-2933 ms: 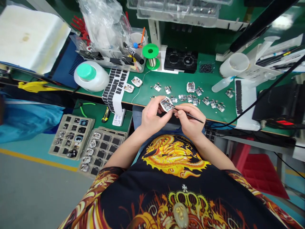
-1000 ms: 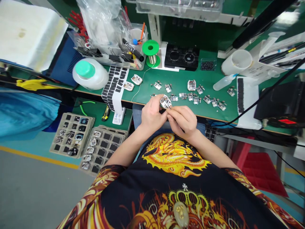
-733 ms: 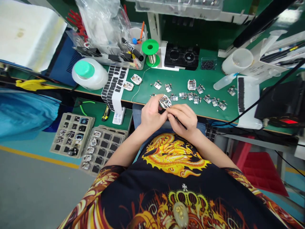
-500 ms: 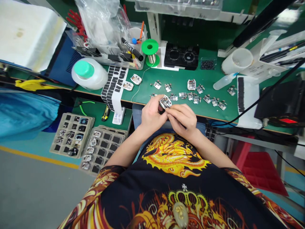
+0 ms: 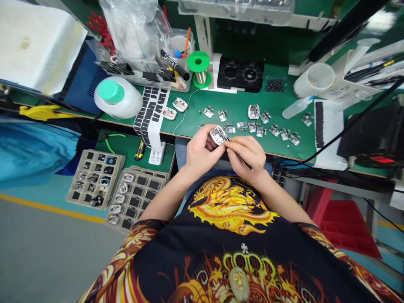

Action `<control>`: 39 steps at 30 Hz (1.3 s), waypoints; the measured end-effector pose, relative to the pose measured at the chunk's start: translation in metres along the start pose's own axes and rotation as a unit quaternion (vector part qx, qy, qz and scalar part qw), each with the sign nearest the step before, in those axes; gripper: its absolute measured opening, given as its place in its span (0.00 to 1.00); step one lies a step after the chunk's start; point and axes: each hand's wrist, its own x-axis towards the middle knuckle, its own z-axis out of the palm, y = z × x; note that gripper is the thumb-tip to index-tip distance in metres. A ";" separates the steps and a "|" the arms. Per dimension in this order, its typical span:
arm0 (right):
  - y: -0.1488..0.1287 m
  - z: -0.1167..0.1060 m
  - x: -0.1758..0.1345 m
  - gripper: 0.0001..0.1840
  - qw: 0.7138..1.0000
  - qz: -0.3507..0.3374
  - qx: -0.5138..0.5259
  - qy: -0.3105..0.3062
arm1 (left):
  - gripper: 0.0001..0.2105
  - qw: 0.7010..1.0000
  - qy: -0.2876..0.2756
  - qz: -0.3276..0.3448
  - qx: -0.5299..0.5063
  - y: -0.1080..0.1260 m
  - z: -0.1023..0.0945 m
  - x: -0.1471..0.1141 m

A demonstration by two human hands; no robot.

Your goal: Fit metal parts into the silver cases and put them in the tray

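Note:
My left hand (image 5: 200, 150) grips a small white watch-like housing (image 5: 218, 135) by its edge, with its open side and the electronic parts inside facing up. In my right hand (image 5: 248, 156) is a pair of slim dark tweezers (image 5: 242, 160), held like a pen. Their tip reaches the right edge of the housing, though my fingertips partly hide it. Both hands are just in front of the bench edge. Beyond them, several small metal-and-circuit modules (image 5: 242, 126) lie in a loose row, along with another white housing (image 5: 253, 112). Two more open housings (image 5: 180, 104) lie to the left.
A solder wire spool (image 5: 198, 63), a white bottle with a green cap (image 5: 118, 97) and a sheet of black stickers (image 5: 151, 109) stand or lie at left. Compartment trays (image 5: 94, 179) are lower left. At right are a squeeze bottle (image 5: 296, 108) and a black cable (image 5: 353, 124).
My right hand has shifted slightly right and turned, so more of the tweezers shows. The housing in my left hand has tilted a little and is less covered by fingers.

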 end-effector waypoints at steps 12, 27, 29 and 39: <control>0.009 0.004 -0.004 0.15 0.999 0.012 0.018 0.032 | 0.19 0.998 -0.014 -0.020 -0.053 0.001 0.005 -0.001; 0.002 -0.007 0.006 0.14 0.998 0.020 0.056 0.004 | 0.20 0.998 -0.010 -0.026 -0.053 -0.001 0.000 0.005; 0.004 -0.005 0.005 0.14 0.998 0.016 0.053 0.001 | 0.20 0.998 -0.019 -0.022 -0.049 -0.001 0.001 0.004; 0.004 -0.009 0.004 0.14 0.999 -0.002 0.037 -0.005 | 0.21 0.998 -0.008 -0.026 -0.060 -0.002 0.001 0.003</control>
